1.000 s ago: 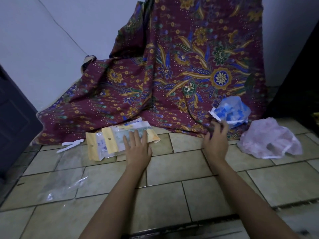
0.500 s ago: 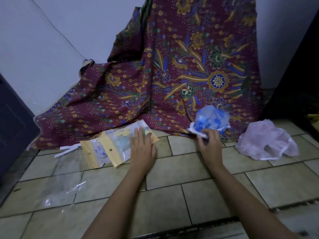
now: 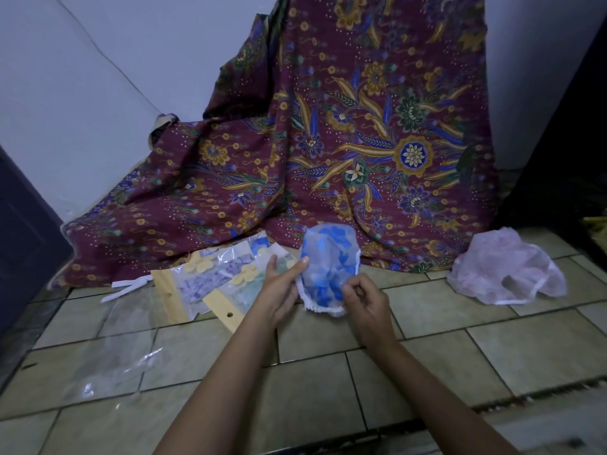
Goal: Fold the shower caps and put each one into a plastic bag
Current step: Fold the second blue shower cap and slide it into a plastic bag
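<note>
I hold a blue-patterned shower cap [image 3: 328,267] with a white elastic edge up above the tiled floor, between both hands. My right hand [image 3: 366,300] pinches its lower right edge. My left hand [image 3: 282,287] touches its left side, fingers extended along the cap. A pink shower cap [image 3: 505,274] lies crumpled on the floor at the right. Two packed plastic bags with yellow header cards [image 3: 213,284] lie on the floor to the left of my hands. An empty clear plastic bag [image 3: 111,362] lies flat at the lower left.
A maroon batik cloth [image 3: 345,142] drapes from the wall down onto the floor behind everything. A white strip [image 3: 126,285] lies left of the packed bags. A dark door [image 3: 23,244] stands at the left, dark furniture [image 3: 565,142] at the right.
My right hand picked the blue cap off the cloth and brought it left toward the centre. My left hand lifted off the packed bags and came up against the cap.
</note>
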The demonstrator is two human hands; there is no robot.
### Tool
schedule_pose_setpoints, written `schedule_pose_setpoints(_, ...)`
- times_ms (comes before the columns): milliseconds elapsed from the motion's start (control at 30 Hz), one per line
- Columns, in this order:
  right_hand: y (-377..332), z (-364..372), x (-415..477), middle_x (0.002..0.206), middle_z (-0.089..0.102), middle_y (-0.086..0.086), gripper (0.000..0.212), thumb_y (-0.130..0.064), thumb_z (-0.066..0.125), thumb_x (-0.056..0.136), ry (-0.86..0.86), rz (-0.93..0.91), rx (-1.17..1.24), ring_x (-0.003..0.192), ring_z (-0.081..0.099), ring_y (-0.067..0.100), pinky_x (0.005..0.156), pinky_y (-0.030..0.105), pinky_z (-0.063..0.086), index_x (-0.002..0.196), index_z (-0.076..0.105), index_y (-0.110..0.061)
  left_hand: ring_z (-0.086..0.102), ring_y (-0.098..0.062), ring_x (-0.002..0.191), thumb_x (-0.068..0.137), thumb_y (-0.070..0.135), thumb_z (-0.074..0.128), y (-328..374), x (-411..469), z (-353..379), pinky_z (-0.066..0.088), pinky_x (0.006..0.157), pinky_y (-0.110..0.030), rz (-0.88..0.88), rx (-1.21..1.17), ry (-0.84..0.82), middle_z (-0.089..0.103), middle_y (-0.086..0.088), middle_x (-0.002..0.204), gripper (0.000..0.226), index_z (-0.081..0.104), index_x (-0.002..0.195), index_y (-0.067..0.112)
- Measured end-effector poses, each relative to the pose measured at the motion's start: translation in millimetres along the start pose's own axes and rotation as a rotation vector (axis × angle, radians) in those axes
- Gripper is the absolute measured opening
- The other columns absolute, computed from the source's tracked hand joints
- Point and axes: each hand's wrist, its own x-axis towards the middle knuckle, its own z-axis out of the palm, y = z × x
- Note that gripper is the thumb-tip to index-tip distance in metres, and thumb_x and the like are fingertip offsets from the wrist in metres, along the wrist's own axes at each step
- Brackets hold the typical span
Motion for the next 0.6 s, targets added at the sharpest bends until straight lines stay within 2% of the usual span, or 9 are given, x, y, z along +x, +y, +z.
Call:
schedule_pose_setpoints(67, -5.0, 1.4, 7.7, 0.07, 0.053, -0.006, 0.017, -0.029, 0.064, 0.083, 0.145, 0.106, 0.034, 0.06, 0.049, 0.001, 0.055, 0.015, 0.04, 0.078, 0.049, -0.023, 0.067, -0.024, 0.088, 0.079, 0.002, 0.068, 2.5, 0.1, -2.3, 0.058, 0.065, -0.04, -0.053, 0.006, -0.115, 0.048, -0.025, 0.133, 0.089, 0.012, 0.147, 0.0)
schedule_pose_setpoints(133, -6.4, 0.3, 19.2, 0.089, 0.054, 0.002, 0.024, -0.022, 0.07, 0.081, 0.295, 0.27, 0.048, 0.078, 0.055, 0.004, 0.066, 0.014, 0.046, 0.094, 0.049, -0.022, 0.07, -0.02, 0.082, 0.085, -0.006, 0.056, 2.4, -0.4, -1.0, 0.059, 0.066, -0.034, -0.055, 0.067, -0.174, 0.058, -0.021, 0.119, 0.06, 0.029, 0.138, -0.005)
schedule_pose_setpoints(200, -4.8, -4.5, 30.1, 0.105, 0.057, 0.007, 0.039, -0.025, 0.071, 0.079, 0.263, 0.445, 0.156, 0.095, 0.059, 0.017, 0.081, 0.029, 0.052, 0.11, 0.051, -0.015, 0.069, -0.02, 0.085, 0.088, -0.012, 0.045, 2.8, -4.3, 1.4, 0.058, 0.075, -0.034, -0.048, 0.139, -0.245, 0.061, -0.017, 0.112, 0.044, 0.039, 0.131, -0.004)
schedule_pose_setpoints(233, -4.5, -6.8, 33.7, 0.107, 0.06, 0.009, 0.037, -0.026, 0.07, 0.079, 0.207, 0.508, 0.218, 0.098, 0.061, 0.022, 0.085, 0.037, 0.053, 0.11, 0.055, -0.01, 0.068, -0.021, 0.089, 0.087, -0.014, 0.045, 3.5, -7.0, 3.0, 0.056, 0.081, -0.035, -0.043, 0.178, -0.291, 0.061, -0.017, 0.113, 0.042, 0.042, 0.128, -0.003)
schedule_pose_setpoints(333, -8.5, -11.0, 37.6, 0.085, 0.065, 0.01, 0.014, -0.019, 0.066, 0.083, 0.107, 0.574, 0.289, 0.086, 0.062, 0.027, 0.081, 0.041, 0.05, 0.081, 0.062, -0.006, 0.069, -0.018, 0.088, 0.084, -0.018, 0.047, 6.9, -10.1, 3.0, 0.056, 0.081, -0.03, -0.045, 0.293, -0.354, 0.068, -0.01, 0.105, 0.034, 0.055, 0.113, 0.0)
schedule_pose_setpoints(400, -8.7, -12.7, 40.4, 0.076, 0.064, 0.009, 0.012, -0.012, 0.062, 0.085, 0.111, 0.564, 0.323, 0.08, 0.059, 0.027, 0.075, 0.038, 0.048, 0.074, 0.062, -0.007, 0.069, -0.016, 0.086, 0.083, -0.02, 0.047, 9.5, -10.3, 2.0, 0.056, 0.079, -0.028, -0.043, 0.335, -0.338, 0.07, -0.007, 0.099, 0.033, 0.059, 0.104, 0.002)
schedule_pose_setpoints(500, -10.7, -17.6, 46.1, 0.082, 0.069, 0.01, 0.012, -0.005, 0.05, 0.09, 0.069, 0.599, 0.592, 0.081, 0.063, 0.024, 0.073, 0.033, 0.054, 0.09, 0.062, -0.003, 0.068, -0.018, 0.094, 0.08, -0.025, 0.038, 14.3, -11.4, -0.8, 0.053, 0.085, -0.03, -0.023, 0.205, -0.351, 0.071, -0.008, 0.101, 0.043, 0.06, 0.107, 0.001)
schedule_pose_setpoints(600, -18.5, -25.7, 51.8, 0.087, 0.071, 0.01, 0.018, -0.013, 0.05, 0.088, 0.055, 0.711, 0.88, 0.077, 0.068, 0.021, 0.069, 0.03, 0.057, 0.098, 0.061, -0.005, 0.069, -0.02, 0.089, 0.079, -0.026, 0.026, 19.0, -12.9, -4.0, 0.055, 0.08, -0.031, -0.036, 0.044, -0.339, 0.071, -0.009, 0.099, 0.053, 0.061, 0.104, 0.004)
